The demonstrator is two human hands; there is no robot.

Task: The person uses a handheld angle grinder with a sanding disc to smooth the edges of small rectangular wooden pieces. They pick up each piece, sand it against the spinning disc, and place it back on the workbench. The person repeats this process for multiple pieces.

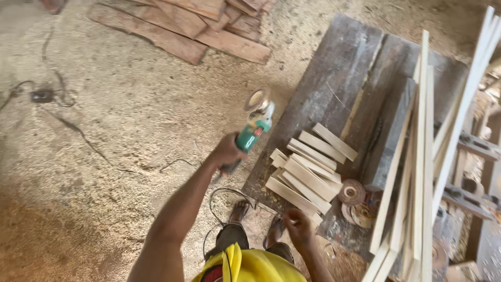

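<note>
The left hand is clamped on a green angle grinder held over the sawdust floor. The right hand, seemingly pinching something small, hovers beside short wooden blocks on the dark workbench; sanding discs and long slats crowd nearby.

Illumination is daylight, warm in tone and moderately bright. The sawdust-covered floor is evenly lit at centre and darkens toward the lower left corner. Highlights wash out on the pale wood strips at the right edge. Shadows are soft, with no hard outlines. Motion blur affects the angle grinder, whose disc is smeared, and the left hand. Overall sharpness is low; fine detail appears soft across the frame.
</note>
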